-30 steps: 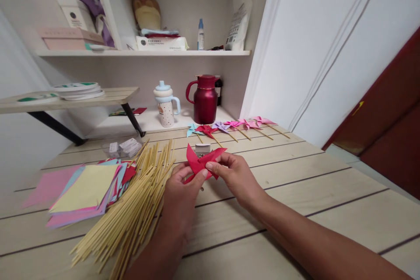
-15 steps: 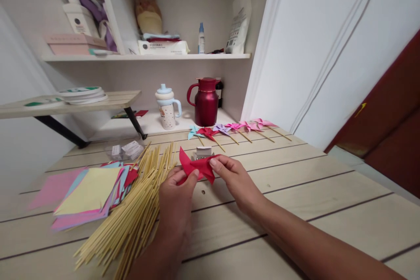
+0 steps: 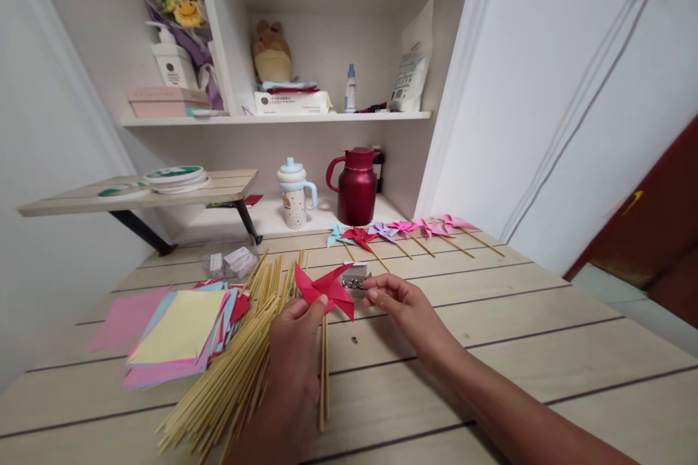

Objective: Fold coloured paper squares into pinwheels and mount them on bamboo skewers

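My left hand [image 3: 294, 360] pinches a folded red paper pinwheel [image 3: 326, 288] just above the wooden table [image 3: 545, 349]. A single bamboo stick [image 3: 323, 378] runs down from under the pinwheel along that hand. My right hand [image 3: 400, 305] is off the pinwheel, a little to its right. Its fingertips are pinched together beside a small open box of metal pins [image 3: 355, 280]. Whether a pin sits between them is too small to tell.
A heap of bamboo sticks [image 3: 234, 370] and a stack of coloured paper squares [image 3: 179, 320] lie at the left. Several finished pinwheels [image 3: 403, 229] lie in a row at the back, before a red jug [image 3: 357, 187] and a cup [image 3: 295, 194]. A clear packet [image 3: 232, 261] lies behind the sticks.
My right hand let go of the red pinwheel and moved right to the pin box. The left hand keeps the pinwheel, now over a single stick. The camera tilted up.
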`<state>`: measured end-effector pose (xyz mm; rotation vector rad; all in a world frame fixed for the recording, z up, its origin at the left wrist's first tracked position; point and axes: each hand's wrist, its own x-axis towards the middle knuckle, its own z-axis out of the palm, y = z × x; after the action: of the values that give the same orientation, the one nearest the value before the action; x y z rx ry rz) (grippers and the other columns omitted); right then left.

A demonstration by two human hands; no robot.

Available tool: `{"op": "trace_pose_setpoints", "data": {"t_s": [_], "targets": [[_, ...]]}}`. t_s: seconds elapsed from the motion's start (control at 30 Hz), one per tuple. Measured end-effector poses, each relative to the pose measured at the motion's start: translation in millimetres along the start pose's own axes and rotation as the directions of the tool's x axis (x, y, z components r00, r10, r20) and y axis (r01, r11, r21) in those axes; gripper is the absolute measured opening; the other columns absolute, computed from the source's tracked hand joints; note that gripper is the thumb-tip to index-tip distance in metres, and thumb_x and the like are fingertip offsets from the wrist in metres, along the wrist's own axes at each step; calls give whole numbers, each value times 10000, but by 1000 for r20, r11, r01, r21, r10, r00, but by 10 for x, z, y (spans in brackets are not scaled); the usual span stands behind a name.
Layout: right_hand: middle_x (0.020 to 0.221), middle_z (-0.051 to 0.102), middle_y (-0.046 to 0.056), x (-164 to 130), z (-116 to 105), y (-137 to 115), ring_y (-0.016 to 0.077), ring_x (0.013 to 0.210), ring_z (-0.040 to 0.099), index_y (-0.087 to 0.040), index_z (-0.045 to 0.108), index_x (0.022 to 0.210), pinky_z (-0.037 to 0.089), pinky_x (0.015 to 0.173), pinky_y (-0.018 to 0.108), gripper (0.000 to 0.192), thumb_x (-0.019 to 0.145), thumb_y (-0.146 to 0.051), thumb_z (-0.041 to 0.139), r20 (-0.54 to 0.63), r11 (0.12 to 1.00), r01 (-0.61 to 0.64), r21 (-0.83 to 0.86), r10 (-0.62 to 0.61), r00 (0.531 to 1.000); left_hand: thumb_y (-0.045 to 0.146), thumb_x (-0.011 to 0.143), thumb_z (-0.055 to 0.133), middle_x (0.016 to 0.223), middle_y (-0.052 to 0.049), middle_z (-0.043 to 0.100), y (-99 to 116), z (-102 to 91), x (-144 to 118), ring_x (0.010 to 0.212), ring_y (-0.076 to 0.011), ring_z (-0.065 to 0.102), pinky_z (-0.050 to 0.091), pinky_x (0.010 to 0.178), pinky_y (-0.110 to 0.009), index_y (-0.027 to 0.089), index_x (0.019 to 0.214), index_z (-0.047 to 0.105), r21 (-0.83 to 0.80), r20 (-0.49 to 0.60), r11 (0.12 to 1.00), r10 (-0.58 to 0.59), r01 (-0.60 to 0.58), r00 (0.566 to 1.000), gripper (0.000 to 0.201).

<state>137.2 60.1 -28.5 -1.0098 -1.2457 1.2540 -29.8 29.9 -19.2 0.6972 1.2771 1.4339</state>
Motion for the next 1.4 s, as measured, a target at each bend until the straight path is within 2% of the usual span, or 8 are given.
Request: {"op": "trace_pose_setpoints", "data": {"t_s": [0.07, 0.17, 0.3, 0.57, 0.73, 0.93, 1.1, 1.4], "targets": [[773, 706, 23, 10, -14, 21, 204, 774, 648, -189, 683, 872, 467, 785, 351, 247, 735, -386, 741, 12, 999, -4, -52, 5, 1000, 368, 637, 764, 725, -47, 747, -14, -14, 31, 669, -219, 676, 507, 686, -353, 151, 843, 762, 24, -19, 999, 37, -37, 999, 299], [786, 711, 24, 28, -73, 84, 189, 736, 629, -186, 698, 855, 461, 715, 315, 166, 767, -323, 672, 121, 956, 26, -291, 10, 993, 380, 640, 760, 792, -58, 758, -51, -51, 107, 704, -212, 672, 497, 697, -336, 153, 840, 761, 80, -79, 989, 133, -127, 988, 303], [771, 727, 25, 50, -174, 178, 190, 741, 630, -188, 736, 785, 458, 714, 297, 101, 749, -227, 651, 224, 880, 67, -470, 45, 974, 398, 640, 764, 793, -45, 755, -87, -94, 188, 686, -197, 655, 486, 689, -322, 163, 851, 762, 87, -111, 986, 152, -142, 982, 316], [812, 734, 33, 2, -140, 123, 192, 778, 641, -193, 744, 791, 468, 725, 293, 102, 752, -203, 651, 273, 865, 58, -498, 92, 958, 379, 617, 765, 788, -37, 744, -36, -22, 93, 698, -184, 633, 473, 695, -299, 150, 843, 766, 49, -87, 986, 163, -159, 983, 322], [755, 713, 26, -49, -59, 72, 176, 709, 626, -182, 723, 750, 467, 657, 275, 99, 717, -275, 729, 272, 863, 27, -505, 130, 954, 384, 638, 748, 774, -24, 735, -48, -11, 71, 707, -179, 617, 458, 684, -288, 159, 821, 758, 32, -85, 986, 165, -163, 983, 290], [761, 701, 18, -62, -1, 159, 164, 696, 614, -188, 707, 750, 464, 644, 265, 87, 685, -220, 754, 247, 804, 90, -587, 72, 966, 382, 643, 742, 690, 6, 682, -97, -18, 72, 645, -151, 555, 414, 641, -273, 159, 750, 730, 33, -99, 988, 156, -153, 983, 247], [755, 716, 13, -58, 4, 187, 166, 706, 627, -202, 704, 709, 463, 666, 266, 34, 702, -173, 721, 263, 775, 138, -617, 38, 964, 392, 660, 737, 685, 11, 665, -105, -7, 56, 645, -148, 541, 402, 633, -268, 154, 787, 737, 26, -89, 989, 150, -148, 985, 269], [716, 712, -1, -55, 0, 184, 161, 694, 624, -211, 706, 682, 454, 674, 260, 99, 726, -124, 688, 307, 737, 215, -641, -11, 952, 399, 626, 752, 682, 5, 665, -98, -9, 39, 657, -160, 553, 408, 649, -277, 161, 735, 725, 14, -88, 992, 123, -122, 989, 263]]}}
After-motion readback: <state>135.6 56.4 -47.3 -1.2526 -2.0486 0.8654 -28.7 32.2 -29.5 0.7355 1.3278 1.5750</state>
